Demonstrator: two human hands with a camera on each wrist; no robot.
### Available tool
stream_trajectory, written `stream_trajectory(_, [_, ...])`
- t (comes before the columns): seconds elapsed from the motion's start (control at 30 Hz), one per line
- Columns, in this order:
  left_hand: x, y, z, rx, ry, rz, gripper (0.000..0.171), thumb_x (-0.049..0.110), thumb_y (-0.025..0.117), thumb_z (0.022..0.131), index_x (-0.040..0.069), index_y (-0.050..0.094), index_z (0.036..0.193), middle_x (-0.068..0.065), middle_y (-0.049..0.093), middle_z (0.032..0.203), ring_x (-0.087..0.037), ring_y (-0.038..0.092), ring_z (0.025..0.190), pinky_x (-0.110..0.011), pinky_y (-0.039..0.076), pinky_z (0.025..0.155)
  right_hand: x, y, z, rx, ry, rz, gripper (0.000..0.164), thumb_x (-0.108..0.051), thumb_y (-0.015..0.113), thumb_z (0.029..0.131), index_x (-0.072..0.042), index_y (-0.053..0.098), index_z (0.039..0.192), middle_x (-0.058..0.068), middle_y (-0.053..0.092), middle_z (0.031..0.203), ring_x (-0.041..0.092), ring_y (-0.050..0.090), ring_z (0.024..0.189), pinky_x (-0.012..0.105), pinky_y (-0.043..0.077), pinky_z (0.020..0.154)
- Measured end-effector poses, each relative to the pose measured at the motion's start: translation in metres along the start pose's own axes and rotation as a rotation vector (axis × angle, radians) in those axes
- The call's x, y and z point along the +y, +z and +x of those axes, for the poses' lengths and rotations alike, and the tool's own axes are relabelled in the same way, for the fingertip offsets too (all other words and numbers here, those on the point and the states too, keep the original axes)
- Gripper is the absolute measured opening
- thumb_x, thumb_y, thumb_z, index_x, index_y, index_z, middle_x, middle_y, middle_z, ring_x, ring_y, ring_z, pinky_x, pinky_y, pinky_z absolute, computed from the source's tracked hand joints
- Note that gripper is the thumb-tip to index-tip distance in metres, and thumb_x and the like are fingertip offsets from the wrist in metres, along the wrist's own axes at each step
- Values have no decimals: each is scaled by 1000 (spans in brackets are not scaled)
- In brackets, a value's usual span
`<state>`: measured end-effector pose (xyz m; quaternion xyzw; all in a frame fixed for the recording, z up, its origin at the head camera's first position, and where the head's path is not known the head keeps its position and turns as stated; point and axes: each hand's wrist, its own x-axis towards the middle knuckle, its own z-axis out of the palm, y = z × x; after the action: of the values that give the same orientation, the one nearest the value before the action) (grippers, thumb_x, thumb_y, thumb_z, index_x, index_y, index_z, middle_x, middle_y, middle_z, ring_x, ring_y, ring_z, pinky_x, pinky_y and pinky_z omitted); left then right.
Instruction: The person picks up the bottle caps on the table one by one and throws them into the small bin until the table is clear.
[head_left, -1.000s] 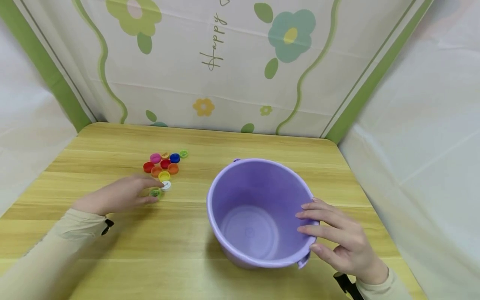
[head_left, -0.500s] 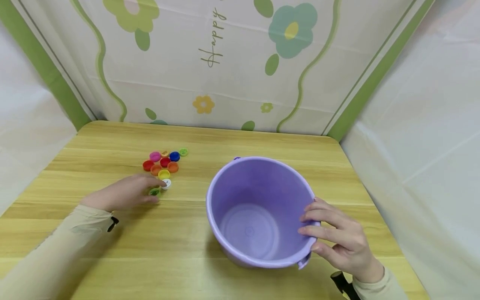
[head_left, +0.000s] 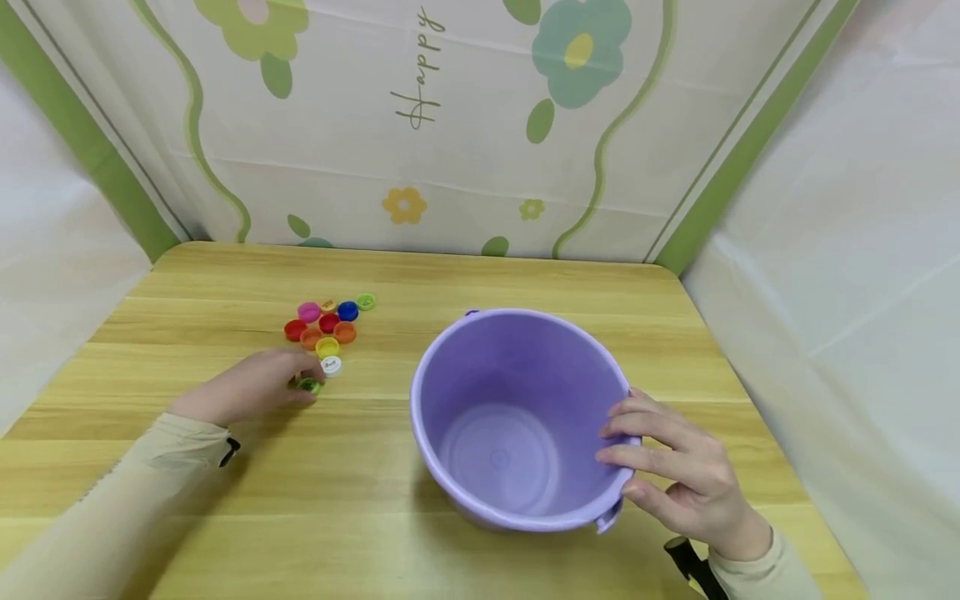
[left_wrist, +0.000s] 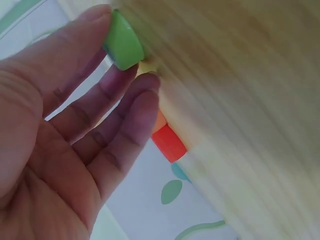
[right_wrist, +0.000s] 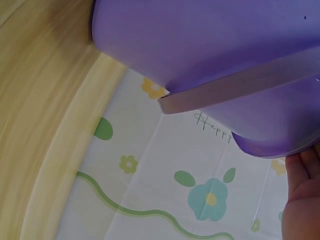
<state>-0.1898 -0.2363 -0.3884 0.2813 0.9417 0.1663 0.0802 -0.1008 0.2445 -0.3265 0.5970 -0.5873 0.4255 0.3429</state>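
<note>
My left hand [head_left: 258,385] is low over the wooden table at the left, pinching a green bottle cap [left_wrist: 124,42] between thumb and fingers. In the head view that cap is partly hidden by the fingers. Just beyond it lies a white cap [head_left: 331,366], then a yellow cap [head_left: 327,347]. A light purple bucket [head_left: 517,358] stands in the middle with its mouth toward me and nothing inside. My right hand [head_left: 686,475] grips its right rim, fingers over the inside and thumb outside. The right wrist view shows the bucket's outer wall and its handle [right_wrist: 240,85].
Several more caps, including red [head_left: 296,330], pink [head_left: 308,312], blue [head_left: 347,311] and light green [head_left: 366,302] ones, lie in a cluster behind the left hand. A flowered curtain [head_left: 465,150] hangs at the table's [head_left: 247,283] back edge. White sheets flank both sides.
The left fingers have drawn back from the white cap and closed around the green cap. The right hand stays on the bucket's rim, and the bucket has not moved on the table.
</note>
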Motion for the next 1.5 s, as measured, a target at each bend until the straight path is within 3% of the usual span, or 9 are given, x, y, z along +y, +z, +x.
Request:
stream_trajectory(0.17, [2, 2, 2, 24, 9, -8, 19, 8, 82, 80, 9, 74, 96, 5, 67, 90, -16, 61, 82, -44, 55, 79, 1, -2, 0, -12, 16, -5, 24, -13, 65, 96, 9, 71, 89, 26, 66, 90, 38, 60, 93, 46, 40, 107])
stream_trajectory(0.47, [2, 15, 4, 4, -1, -43, 15, 5, 82, 79, 13, 72, 87, 8, 65, 84, -12, 56, 75, -37, 53, 73, 0, -4, -4, -29, 14, -10, 24, -16, 67, 95, 7, 72, 90, 24, 66, 91, 37, 60, 91, 44, 40, 107])
stream_trajectory(0.63, [3, 16, 1, 6, 0, -61, 14, 4, 81, 80, 11, 73, 90, 6, 67, 87, -13, 58, 78, -38, 54, 74, 0, -4, -4, -31, 16, -1, 23, -16, 68, 95, 7, 72, 91, 24, 66, 92, 37, 60, 91, 44, 41, 106])
stream_trajectory(0.8, [5, 15, -1, 49, 20, -9, 19, 5, 80, 82, 5, 73, 99, -3, 70, 96, -22, 64, 87, -45, 55, 79, -1, -4, -3, -32, 13, 2, 23, -15, 68, 94, 7, 72, 91, 24, 66, 92, 37, 60, 91, 44, 41, 106])
stream_trajectory(0.93, [8, 11, -2, 57, 67, 52, 16, 5, 81, 81, 9, 73, 94, -2, 66, 94, -20, 61, 84, -42, 54, 76, -1, -4, -3, -37, 18, -8, 23, -16, 68, 95, 6, 72, 91, 24, 66, 92, 36, 60, 91, 45, 41, 106])
stream_trajectory(1.1, [20, -5, -6, 40, 110, 71, 19, 4, 82, 79, 9, 74, 96, 0, 65, 96, -17, 61, 84, -38, 55, 75, -3, -4, -3, -46, 33, -25, 23, -17, 67, 95, 5, 73, 90, 23, 66, 91, 35, 60, 91, 44, 40, 107])
stream_trajectory(1.2, [34, -22, -6, 73, 156, 65, 24, 6, 83, 78, 6, 74, 101, 1, 64, 98, -13, 61, 82, -35, 56, 73, -3, -5, -4, -45, 28, -22, 24, -17, 67, 95, 5, 73, 90, 23, 66, 91, 36, 60, 90, 45, 41, 106])
stream_trajectory(1.5, [84, -77, -2, 327, 432, 128, 35, 4, 86, 72, 11, 74, 104, 5, 59, 101, -8, 58, 79, -25, 53, 63, -3, -5, -2, -37, 23, -13, 24, -17, 67, 95, 6, 72, 90, 24, 65, 91, 36, 59, 91, 45, 39, 107])
